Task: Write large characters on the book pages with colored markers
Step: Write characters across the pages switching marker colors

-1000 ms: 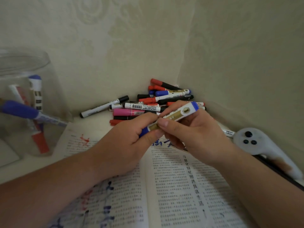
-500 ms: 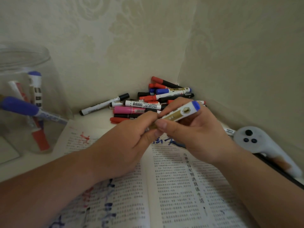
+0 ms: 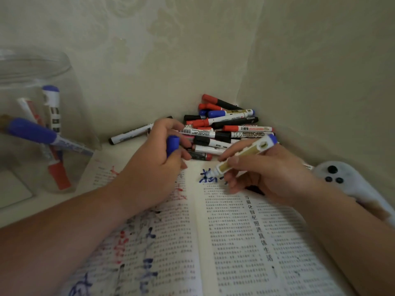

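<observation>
Matt printed paper is seen in the open book (image 3: 235, 231); smooth glossy plastic in the markers (image 3: 226, 129); clear glass or plastic in the jar (image 3: 70, 116) at left.

Clear jar (image 3: 74, 107) left, white controller (image 3: 352, 185) right, patterned wall (image 3: 149, 50) behind

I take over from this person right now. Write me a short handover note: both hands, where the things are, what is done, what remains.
Left hand: grips the blue cap, off the marker, above the left page.
Right hand: holds the uncapped blue marker, tip at the blue characters at the top of the right page.
Book: open. Spare markers are piled in the corner behind it, and there are more in the clear jar on the left.
Done: large red and blue characters on the left page; blue ones only at the top of the right.
Left: fill the rest of the right page.
</observation>
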